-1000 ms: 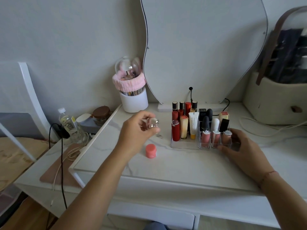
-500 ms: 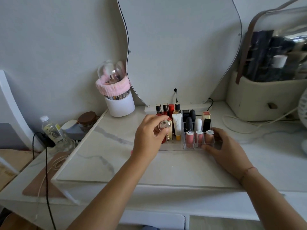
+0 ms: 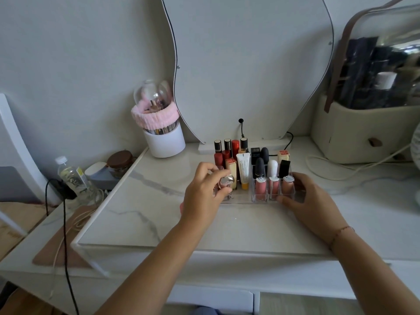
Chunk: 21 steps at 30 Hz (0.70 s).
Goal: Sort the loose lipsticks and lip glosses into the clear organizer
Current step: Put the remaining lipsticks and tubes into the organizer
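The clear organizer stands on the marble tabletop in front of the mirror, holding several upright lipsticks, glosses and a white tube. My left hand grips a clear lip gloss with a round silver cap at the organizer's front left corner, over its left section. My right hand rests against the organizer's front right corner, fingers touching its wall. The pink cap on the table is almost entirely hidden behind my left hand.
A white brush holder with a pink band stands at the back left. A beige cosmetics case stands at the back right, with a white cable trailing on the table. A bottle and jars sit off the left edge.
My left hand carried the silver-capped gloss from above the pink cap rightward to the organizer's left section. My right hand stayed at the organizer's right corner. The camera shifted.
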{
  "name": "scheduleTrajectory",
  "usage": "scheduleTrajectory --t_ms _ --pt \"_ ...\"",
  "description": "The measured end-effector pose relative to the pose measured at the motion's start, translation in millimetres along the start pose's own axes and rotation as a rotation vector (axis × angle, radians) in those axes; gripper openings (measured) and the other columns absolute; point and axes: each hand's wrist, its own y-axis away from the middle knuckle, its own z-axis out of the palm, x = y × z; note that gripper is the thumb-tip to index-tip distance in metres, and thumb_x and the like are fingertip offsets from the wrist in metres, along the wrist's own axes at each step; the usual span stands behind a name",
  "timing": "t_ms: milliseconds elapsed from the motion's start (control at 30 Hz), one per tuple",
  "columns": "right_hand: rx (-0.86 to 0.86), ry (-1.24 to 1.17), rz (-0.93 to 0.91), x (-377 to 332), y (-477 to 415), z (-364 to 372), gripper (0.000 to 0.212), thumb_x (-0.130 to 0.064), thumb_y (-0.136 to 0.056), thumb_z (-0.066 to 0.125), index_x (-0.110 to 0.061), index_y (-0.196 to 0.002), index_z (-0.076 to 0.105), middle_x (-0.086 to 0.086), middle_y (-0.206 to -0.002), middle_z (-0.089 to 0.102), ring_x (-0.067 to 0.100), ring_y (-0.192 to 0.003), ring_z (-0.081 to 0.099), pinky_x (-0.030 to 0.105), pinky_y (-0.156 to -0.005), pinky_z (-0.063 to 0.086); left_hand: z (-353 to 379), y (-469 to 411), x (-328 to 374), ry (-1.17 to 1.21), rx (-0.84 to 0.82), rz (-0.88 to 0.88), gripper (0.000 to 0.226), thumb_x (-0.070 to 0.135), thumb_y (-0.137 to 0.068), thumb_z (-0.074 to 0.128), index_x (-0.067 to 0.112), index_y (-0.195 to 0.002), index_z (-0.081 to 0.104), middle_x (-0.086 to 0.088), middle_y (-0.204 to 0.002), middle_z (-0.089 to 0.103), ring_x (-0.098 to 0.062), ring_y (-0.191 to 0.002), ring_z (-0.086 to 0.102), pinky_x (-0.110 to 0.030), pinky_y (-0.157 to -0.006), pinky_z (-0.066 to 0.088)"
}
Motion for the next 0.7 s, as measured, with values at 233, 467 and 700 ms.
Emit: scheduleTrajectory --t_ms 233,467,700 --pt "-0.007 -0.002 -0.007 0.9 -0.6 0.2 0.061 -0.030 -0.072 0.073 -0.022 -0.126 0.046 -0.013 -0.100 0.052 0.009 -0.092 0.050 0.026 -0.079 0.038 5.3 7.0 -2.9 -0.057 -0.020 0.016 0.040 0.009 -0.075 0.075 0.027 -0.110 0.065 0.000 -0.097 0.046 -0.017 -0.074 0.061 -0.035 -0.058 0.054" --pt "-0.011 0.010 0.003 1.6 -0.8 0.4 0.062 -0.032 -0.072 0.072 -0.021 -0.127 0.046 -0.009 -0.102 0.054 0.012 -0.091 0.050 0.027 -0.080 0.040 4.4 7.3 -1.5 -0.022 -0.070 -0.036 0.013 0.017 -0.077 0.074 0.017 -0.090 0.074 0.009 -0.081 0.045 -0.010 -0.070 0.052 -0.010 -0.057 0.032" --pt "-0.010 0.010 0.008 1.2 -0.6 -0.2 0.062 -0.031 -0.072 0.072 -0.021 -0.127 0.046 -0.007 -0.102 0.055 0.013 -0.091 0.050 0.029 -0.080 0.040 4.3 6.4 -3.6 -0.012 -0.090 -0.072 0.013 0.024 -0.079 0.072 0.019 -0.091 0.073 0.009 -0.082 0.050 -0.012 -0.076 0.053 -0.030 -0.059 0.044"
